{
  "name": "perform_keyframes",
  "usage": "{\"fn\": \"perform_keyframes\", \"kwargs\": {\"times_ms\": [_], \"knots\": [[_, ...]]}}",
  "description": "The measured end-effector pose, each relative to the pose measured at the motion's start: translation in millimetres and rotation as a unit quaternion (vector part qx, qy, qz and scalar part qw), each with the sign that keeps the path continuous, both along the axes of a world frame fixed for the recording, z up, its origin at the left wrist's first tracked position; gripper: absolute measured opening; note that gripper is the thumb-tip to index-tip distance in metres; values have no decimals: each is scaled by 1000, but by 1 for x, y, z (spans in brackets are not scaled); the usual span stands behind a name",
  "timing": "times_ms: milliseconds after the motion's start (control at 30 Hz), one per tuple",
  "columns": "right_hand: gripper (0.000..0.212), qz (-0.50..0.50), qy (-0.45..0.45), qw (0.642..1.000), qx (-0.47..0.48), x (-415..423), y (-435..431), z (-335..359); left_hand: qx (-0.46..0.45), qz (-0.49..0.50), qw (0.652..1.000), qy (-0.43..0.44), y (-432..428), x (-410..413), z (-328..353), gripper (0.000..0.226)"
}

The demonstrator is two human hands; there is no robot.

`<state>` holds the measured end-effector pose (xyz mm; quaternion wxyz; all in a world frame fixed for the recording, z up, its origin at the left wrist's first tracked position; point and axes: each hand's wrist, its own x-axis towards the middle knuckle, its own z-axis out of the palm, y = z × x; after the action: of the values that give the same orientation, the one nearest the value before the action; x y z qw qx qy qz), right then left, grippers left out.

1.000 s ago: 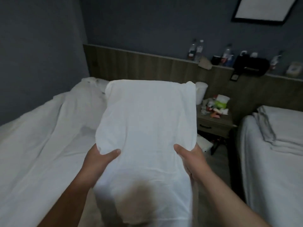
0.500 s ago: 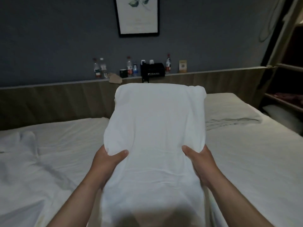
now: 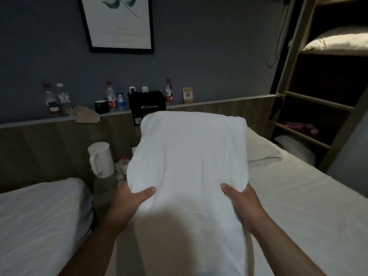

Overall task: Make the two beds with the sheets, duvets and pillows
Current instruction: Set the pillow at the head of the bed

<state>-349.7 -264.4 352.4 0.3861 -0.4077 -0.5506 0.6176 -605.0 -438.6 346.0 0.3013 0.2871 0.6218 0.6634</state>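
A plump, rectangular white pillow (image 3: 189, 156) in a soft, faintly creased fabric case is held lengthwise above the left edge of the smooth-sheeted right bed (image 3: 298, 206). The left hand (image 3: 129, 198) and right hand (image 3: 244, 202) grip its long sides, thumbs on top and fingers curled underneath. Folded white bedding (image 3: 262, 154) lies at that bed's head end.

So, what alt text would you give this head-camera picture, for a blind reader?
Two hands grip a white pillow by its sides, left hand and right hand with thumbs on its front. Below lie a left bed and a right bed in white sheets, a white kettle between them, bottles on a ledge behind.
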Motion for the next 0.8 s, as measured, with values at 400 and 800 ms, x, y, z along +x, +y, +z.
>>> {"fn": "perform_keyframes", "kwargs": {"times_ms": [400,800], "knots": [[29,-97,-17,995,-16,-57,143,-20,-59,-55,996,40,200,-85,-7,50],[50,-111,31,991,-71,-83,348,-47,-87,-75,989,95,414,-109,15,34]]}}
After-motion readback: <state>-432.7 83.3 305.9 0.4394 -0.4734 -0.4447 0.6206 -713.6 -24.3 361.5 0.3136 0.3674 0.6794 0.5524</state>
